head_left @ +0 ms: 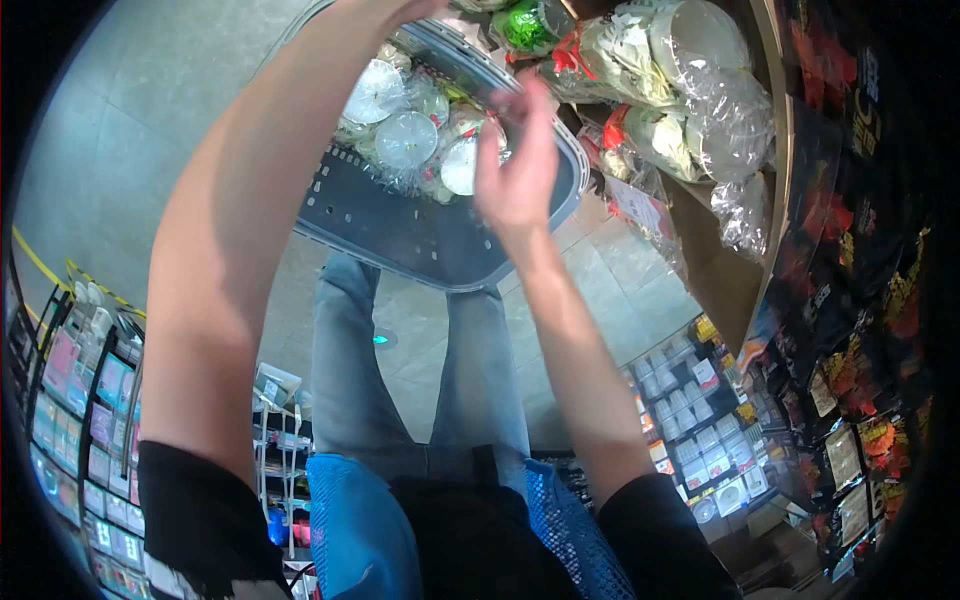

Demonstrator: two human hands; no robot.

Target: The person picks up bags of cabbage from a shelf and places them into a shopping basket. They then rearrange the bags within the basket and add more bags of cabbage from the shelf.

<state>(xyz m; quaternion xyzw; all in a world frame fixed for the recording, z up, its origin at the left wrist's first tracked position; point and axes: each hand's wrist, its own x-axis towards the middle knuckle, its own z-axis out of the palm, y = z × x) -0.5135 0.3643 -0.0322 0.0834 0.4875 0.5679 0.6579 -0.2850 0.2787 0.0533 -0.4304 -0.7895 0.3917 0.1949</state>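
Observation:
A grey plastic basket (400, 235) is in front of my legs. Several clear-wrapped bundles with round white bases (407, 139) lie at its far side. My right hand (520, 165) is over the basket's right end, thumb and fingers apart, with nothing visible between them; its fingertips are blurred near the rim. My left arm reaches across the basket's left side. Only a small part of my left hand (425, 8) shows at the top edge, its fingers cut off.
At the right stands a cardboard box (710, 250) with wrapped leafy plants in white pots (700, 40). A price card (640, 208) hangs by it. Shelves of packaged goods (90, 420) stand at the left, and more packages (695, 400) at the lower right.

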